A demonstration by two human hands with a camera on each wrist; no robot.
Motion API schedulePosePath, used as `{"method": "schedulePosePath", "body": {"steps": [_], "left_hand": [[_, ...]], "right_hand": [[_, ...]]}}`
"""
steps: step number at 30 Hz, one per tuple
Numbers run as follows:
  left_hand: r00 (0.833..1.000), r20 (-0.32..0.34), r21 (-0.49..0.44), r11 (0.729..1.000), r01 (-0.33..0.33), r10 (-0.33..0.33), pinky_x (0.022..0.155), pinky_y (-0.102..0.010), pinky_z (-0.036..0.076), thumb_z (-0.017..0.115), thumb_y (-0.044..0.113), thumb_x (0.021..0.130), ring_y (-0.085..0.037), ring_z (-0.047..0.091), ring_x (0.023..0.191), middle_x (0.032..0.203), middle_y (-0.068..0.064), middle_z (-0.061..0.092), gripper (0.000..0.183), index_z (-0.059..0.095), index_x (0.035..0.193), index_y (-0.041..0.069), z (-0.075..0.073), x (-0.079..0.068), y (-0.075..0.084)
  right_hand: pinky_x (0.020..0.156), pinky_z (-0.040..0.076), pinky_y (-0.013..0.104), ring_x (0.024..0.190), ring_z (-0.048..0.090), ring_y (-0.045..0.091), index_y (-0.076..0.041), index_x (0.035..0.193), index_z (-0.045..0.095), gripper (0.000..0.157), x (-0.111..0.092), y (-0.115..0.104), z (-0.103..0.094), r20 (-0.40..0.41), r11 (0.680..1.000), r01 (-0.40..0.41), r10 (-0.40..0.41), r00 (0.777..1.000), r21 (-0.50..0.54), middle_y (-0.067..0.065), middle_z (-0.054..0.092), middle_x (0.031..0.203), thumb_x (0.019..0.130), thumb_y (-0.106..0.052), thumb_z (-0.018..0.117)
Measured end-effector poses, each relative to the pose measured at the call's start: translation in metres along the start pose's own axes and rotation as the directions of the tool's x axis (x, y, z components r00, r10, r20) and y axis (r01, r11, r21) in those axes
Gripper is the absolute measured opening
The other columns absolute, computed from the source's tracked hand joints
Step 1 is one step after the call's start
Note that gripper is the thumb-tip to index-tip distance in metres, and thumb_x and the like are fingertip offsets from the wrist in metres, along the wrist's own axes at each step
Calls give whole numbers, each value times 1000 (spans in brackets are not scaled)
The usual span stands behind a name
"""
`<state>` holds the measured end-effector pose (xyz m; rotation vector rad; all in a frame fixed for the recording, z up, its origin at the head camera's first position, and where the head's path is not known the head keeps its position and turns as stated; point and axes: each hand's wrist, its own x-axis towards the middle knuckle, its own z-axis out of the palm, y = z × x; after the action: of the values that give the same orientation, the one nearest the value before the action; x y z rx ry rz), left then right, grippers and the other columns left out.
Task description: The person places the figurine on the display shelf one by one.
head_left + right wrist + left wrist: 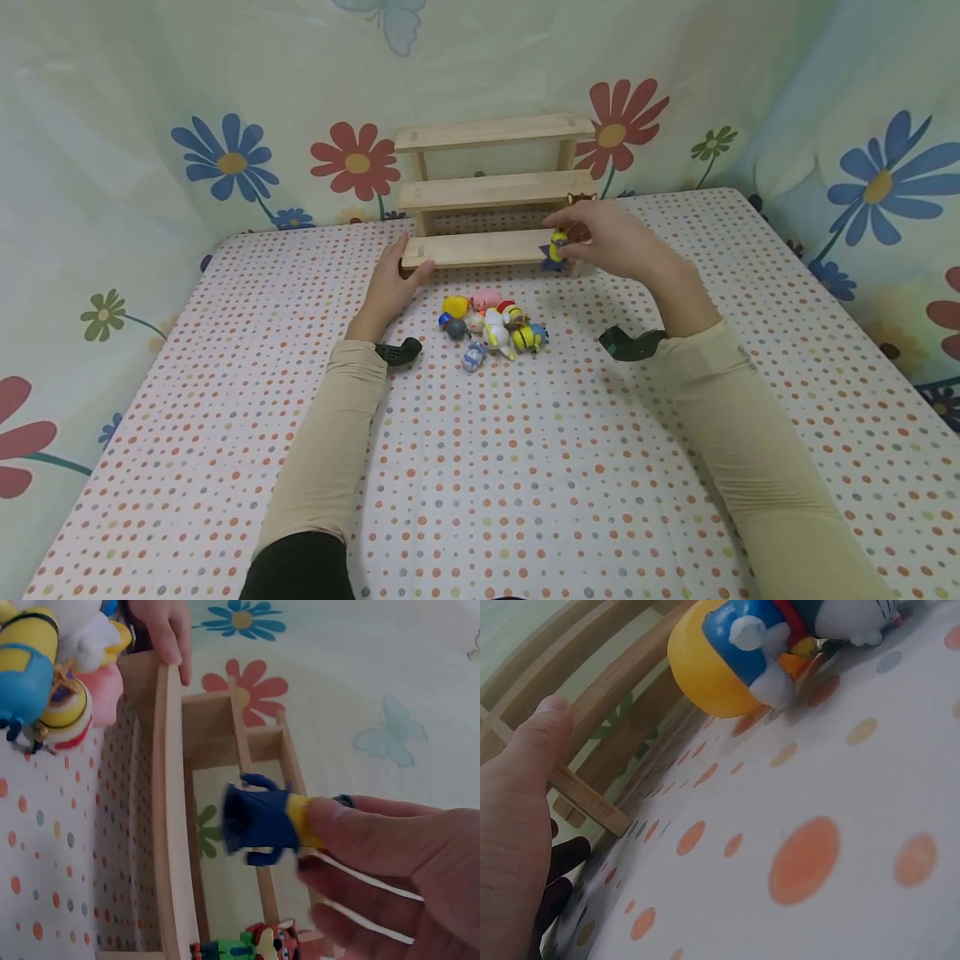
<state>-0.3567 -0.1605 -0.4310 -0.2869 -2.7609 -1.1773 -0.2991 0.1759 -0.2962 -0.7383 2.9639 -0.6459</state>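
Note:
My right hand (611,242) pinches a yellow and blue minion figurine (555,250) by its yellow head, at the right end of the lowest tier of a three-tier wooden shelf (480,248). In the right wrist view the figurine's dark blue lower body (259,819) points away from the fingers. A red fox figurine (274,941) with green clothing is at that same end, partly behind the right hand in the head view. My left hand (387,283) grips the left end of the lowest tier, its thumb (544,731) along the front edge.
In front of the shelf lies a pile of small toy figurines, among them a white one (495,329), a pink one (486,298), a striped yellow and blue one (528,337) and a blue-white one (473,357). A flowered curtain (480,83) hangs behind the dotted tablecloth (480,467).

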Motion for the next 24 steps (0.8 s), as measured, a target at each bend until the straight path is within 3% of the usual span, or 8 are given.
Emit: {"method": "schedulePosePath", "body": {"steps": [4, 8, 12, 17, 24], "left_hand": [[1000, 3, -5, 1000, -8, 8, 116, -43, 25, 51, 65, 87, -28, 33, 138, 150, -15, 32, 90, 17, 154, 15, 1, 0, 2], [1000, -8, -5, 1000, -18, 18, 116, -43, 24, 52, 63, 87, -29, 31, 140, 152, -15, 30, 90, 17, 154, 14, 2, -1, 2], [1000, -12, 6, 1000, -14, 14, 117, -43, 22, 52, 62, 88, -29, 28, 142, 154, -15, 27, 89, 16, 154, 13, -1, -4, -1], [1000, -3, 3, 1000, -2, 2, 117, -44, 23, 51, 64, 88, -30, 27, 142, 154, -15, 26, 91, 15, 154, 12, -2, -6, -2], [1000, -12, -29, 999, -29, 28, 116, -45, 24, 52, 61, 88, -30, 29, 142, 154, -15, 27, 91, 17, 153, 9, 1, -4, 1]], "right_hand": [[96, 46, 49, 112, 58, 33, -5, 131, 55, 43, 0, 8, -8, -179, 995, -50, 65, 982, 82, 17, 62, 122, 89, -12, 66], [97, 45, 49, 113, 57, 34, -6, 130, 56, 42, 1, 16, -12, -340, 987, -57, 106, 935, 151, 16, 60, 124, 90, -15, 66], [98, 45, 47, 113, 55, 31, -5, 129, 57, 40, 7, 23, -10, -444, 984, -40, 116, 889, 176, 16, 59, 125, 91, -15, 64], [98, 46, 43, 113, 57, 29, -6, 128, 59, 38, 17, 36, -9, -514, 977, -43, 146, 845, 207, 15, 60, 123, 91, -16, 64], [96, 47, 42, 110, 59, 29, -9, 133, 57, 41, 43, 48, -25, -514, 983, -88, 159, 843, 160, 17, 53, 122, 94, -22, 60]]}}
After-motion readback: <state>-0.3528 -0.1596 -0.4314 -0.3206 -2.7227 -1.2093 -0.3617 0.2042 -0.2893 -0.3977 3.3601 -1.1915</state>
